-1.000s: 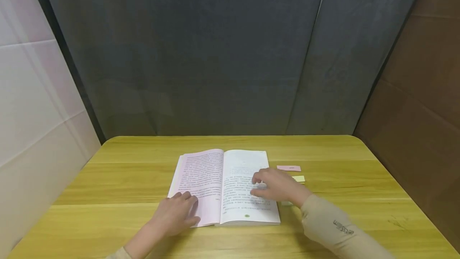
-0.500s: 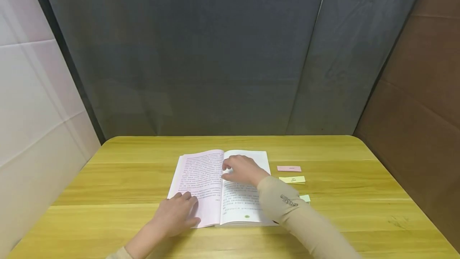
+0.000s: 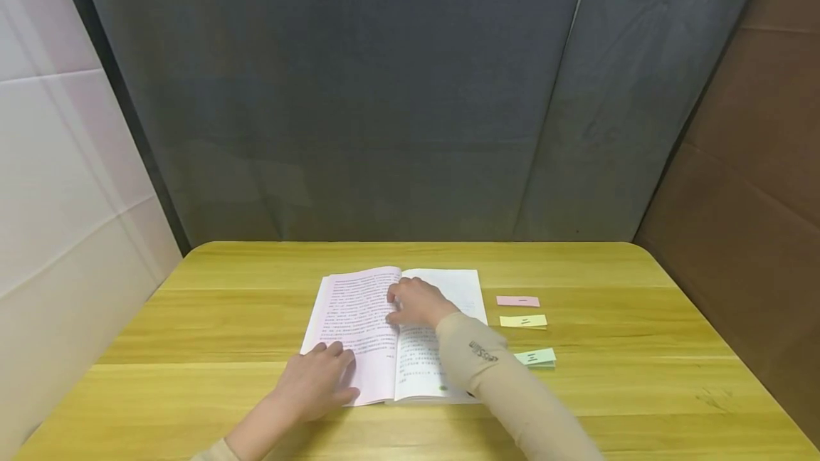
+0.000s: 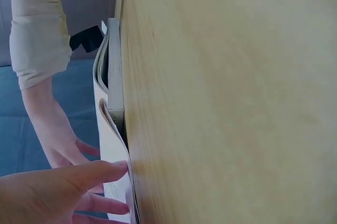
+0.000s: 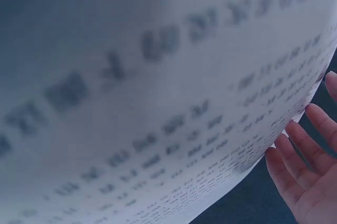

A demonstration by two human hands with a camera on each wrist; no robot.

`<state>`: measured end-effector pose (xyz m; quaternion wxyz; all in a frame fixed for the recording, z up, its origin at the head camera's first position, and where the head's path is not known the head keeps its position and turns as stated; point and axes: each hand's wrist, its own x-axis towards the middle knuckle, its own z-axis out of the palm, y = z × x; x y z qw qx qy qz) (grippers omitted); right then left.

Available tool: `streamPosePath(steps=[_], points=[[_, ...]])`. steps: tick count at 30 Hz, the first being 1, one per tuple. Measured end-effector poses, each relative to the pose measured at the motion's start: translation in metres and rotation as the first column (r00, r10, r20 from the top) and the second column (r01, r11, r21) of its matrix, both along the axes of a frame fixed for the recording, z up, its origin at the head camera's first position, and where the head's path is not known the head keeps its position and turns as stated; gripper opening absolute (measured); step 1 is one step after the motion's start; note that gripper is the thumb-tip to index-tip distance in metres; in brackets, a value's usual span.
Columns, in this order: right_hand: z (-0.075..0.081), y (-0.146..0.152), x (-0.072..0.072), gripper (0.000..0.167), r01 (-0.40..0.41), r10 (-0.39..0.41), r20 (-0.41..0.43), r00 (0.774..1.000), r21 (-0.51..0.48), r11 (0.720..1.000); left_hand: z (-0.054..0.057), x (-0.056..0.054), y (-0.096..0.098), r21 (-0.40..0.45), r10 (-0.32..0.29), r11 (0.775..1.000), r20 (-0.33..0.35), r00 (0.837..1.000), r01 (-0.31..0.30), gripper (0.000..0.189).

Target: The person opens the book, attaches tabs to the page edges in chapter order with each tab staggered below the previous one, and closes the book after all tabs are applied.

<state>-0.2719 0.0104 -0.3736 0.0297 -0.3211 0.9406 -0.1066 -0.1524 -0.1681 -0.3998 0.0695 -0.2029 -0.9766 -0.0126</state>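
Note:
A thick open book (image 3: 365,365) lies on the table, its left page pinkish and its right page white, both printed with text. My left hand (image 3: 318,381) rests on the lower left page, fingers spread; in the left wrist view its thumb touches the page near the edge. My right hand (image 3: 418,303) is at the gutter, its fingertips touching the page by the fold. Printed page (image 5: 158,129) fills most of the right wrist view, with the right fingers (image 5: 303,161) relaxed against it. The right forearm covers part of the right page.
Right of the book lie a pink paper strip (image 3: 517,301), a yellow strip (image 3: 523,321) and a green strip (image 3: 537,357), each with dark marks. The wooden table (image 3: 640,347) meets a dark curtain (image 3: 384,91) behind. A black device (image 4: 87,39) sits on the right forearm.
My right hand has moved left across the right page to the gutter, uncovering the yellow and green strips. The left hand has stayed on the left page.

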Motion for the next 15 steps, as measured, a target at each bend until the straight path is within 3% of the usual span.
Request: streamPosePath(steps=[15], points=[[-0.0047,-0.0040,0.0039,0.039,0.088,-0.091,0.063,0.994,0.045,0.995,-0.0014,0.0005,-0.0018,-0.009,-0.014,1.000,-0.025,1.000,0.014,0.038]])
